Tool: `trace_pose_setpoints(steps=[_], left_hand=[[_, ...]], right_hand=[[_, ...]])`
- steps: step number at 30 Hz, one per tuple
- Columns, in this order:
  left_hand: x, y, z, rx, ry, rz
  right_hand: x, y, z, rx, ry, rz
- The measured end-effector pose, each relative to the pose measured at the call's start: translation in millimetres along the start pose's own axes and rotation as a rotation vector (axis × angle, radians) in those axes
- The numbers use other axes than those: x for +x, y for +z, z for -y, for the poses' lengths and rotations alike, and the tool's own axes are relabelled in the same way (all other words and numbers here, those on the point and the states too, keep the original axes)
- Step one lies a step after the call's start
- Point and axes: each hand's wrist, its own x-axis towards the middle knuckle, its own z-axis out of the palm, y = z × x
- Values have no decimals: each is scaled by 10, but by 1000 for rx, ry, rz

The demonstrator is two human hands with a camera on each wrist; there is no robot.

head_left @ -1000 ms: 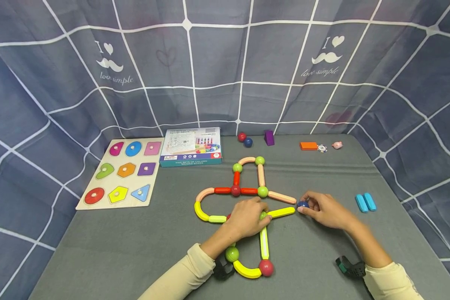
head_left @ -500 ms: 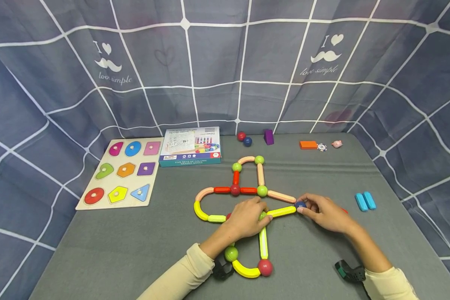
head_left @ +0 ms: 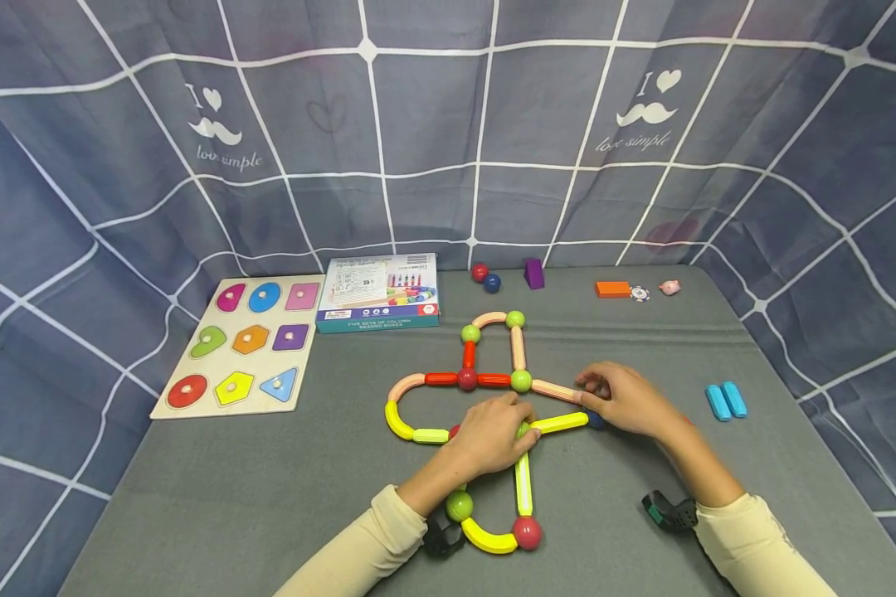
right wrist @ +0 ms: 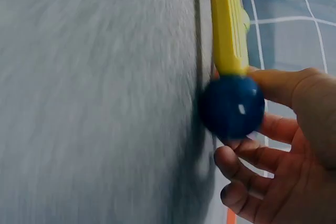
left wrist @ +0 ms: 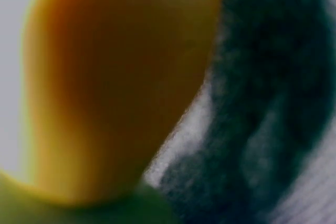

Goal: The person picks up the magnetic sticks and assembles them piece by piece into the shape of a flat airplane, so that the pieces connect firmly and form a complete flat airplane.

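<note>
A loop figure of coloured sticks and balls lies on the grey cloth. My left hand (head_left: pixel 490 434) reaches across its middle, thumb and fingers around a green ball (head_left: pixel 523 429) that they partly hide. A straight yellow stick (head_left: pixel 560 423) runs right from there to a dark blue ball (right wrist: pixel 232 106) touching its end. Just above, my right hand (head_left: pixel 627 400) pinches the free end of a peach stick (head_left: pixel 552 390), its fingertips covering that end. In the right wrist view the fingers curl behind the blue ball. A blurred yellow piece (left wrist: pixel 115 87) fills much of the left wrist view.
Left stand a shape puzzle board (head_left: pixel 194 332) and a toy box (head_left: pixel 379 319). Along the back lie a red ball (head_left: pixel 479 272), another blue ball (head_left: pixel 492 283), a purple wedge (head_left: pixel 533 274), an orange block (head_left: pixel 612 289) and a pink pig (head_left: pixel 669 287). Light-blue sticks (head_left: pixel 726 401) lie right.
My right hand brought the blue ball left to the yellow stick's end, let go of it and moved up-left onto the peach stick's end. The left hand has stayed in place.
</note>
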Motion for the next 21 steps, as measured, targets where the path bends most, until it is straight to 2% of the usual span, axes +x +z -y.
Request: trace_pose_setpoints(steps=[4, 8, 21], left_hand=[[-3, 5, 3, 6, 2, -7], [-1, 8, 3, 11, 2, -9], [2, -3, -6, 9, -14, 3]], right_hand=[[99, 58, 103, -6, -1, 43], [127, 67, 168, 1, -21, 40], [21, 87, 189, 0, -26, 20]])
